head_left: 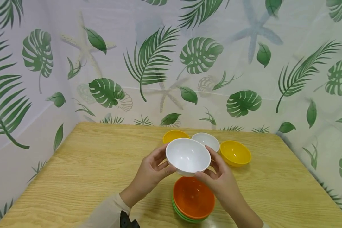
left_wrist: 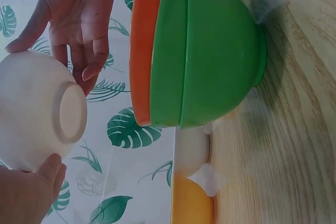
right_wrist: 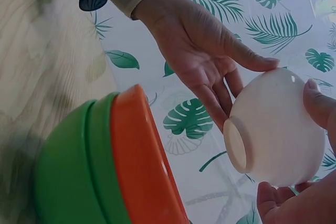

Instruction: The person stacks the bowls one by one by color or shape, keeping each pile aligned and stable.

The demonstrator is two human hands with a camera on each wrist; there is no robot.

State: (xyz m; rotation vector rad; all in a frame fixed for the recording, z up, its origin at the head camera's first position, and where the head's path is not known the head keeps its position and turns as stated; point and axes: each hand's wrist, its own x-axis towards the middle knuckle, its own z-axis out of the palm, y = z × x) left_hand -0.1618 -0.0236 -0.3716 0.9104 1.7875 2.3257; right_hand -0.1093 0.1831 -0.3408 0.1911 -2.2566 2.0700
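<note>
A white bowl (head_left: 188,155) is held up in the air between both hands, its inside facing the head camera. My left hand (head_left: 152,171) grips its left side, thumb at the near rim and fingers behind. On the opposite side my right hand (head_left: 220,175) grips it the same way. The round foot of the white bowl (left_wrist: 71,111) shows in the left wrist view. Just below and nearer stands a nested stack on the table: an orange bowl (head_left: 193,198) on top, with green bowls (right_wrist: 68,166) under it.
Behind the held bowl, a yellow bowl (head_left: 175,135), another white bowl (head_left: 206,141) and a second yellow bowl (head_left: 235,153) stand in a row on the wooden table (head_left: 97,158). A leaf-patterned cloth (head_left: 159,63) hangs behind and around the table.
</note>
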